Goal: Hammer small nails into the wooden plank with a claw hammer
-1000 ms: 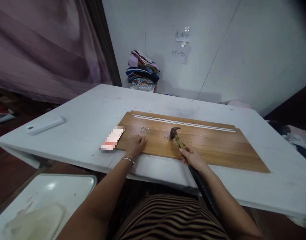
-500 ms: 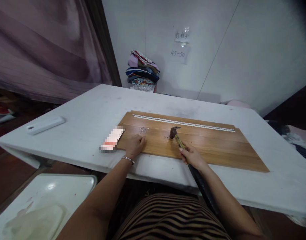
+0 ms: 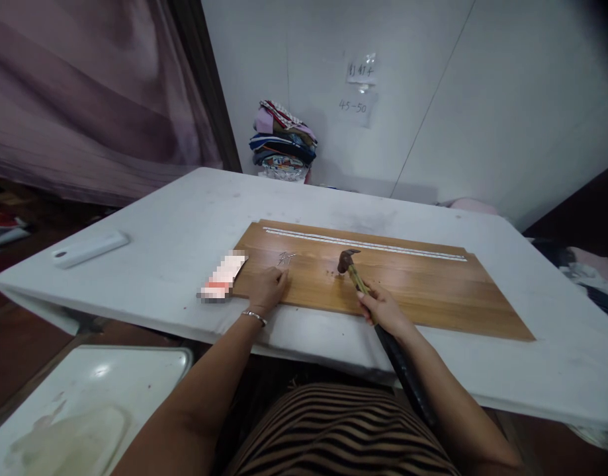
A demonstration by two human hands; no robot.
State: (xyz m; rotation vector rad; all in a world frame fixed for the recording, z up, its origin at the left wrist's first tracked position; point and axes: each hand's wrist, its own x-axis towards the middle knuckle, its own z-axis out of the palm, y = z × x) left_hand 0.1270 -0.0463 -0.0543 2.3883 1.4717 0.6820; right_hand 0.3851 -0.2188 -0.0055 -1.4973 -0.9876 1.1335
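Two papers [image 3: 362,77] with handwriting hang on the pale wall [image 3: 433,66] behind a white-covered table [image 3: 165,218], with a pile of clothes [image 3: 284,142] at its far side, a purple curtain [image 3: 85,86] to the left and a brown board [image 3: 433,291] lying flat near the front edge. The right hand [image 3: 386,313] is wrapped around the handle of a hammer [image 3: 343,263], its head over the middle of the board. The left hand [image 3: 268,291] rests low on the board's left part, fingers curled beside loose nails [image 3: 284,258]; whether it pinches one, I cannot tell.
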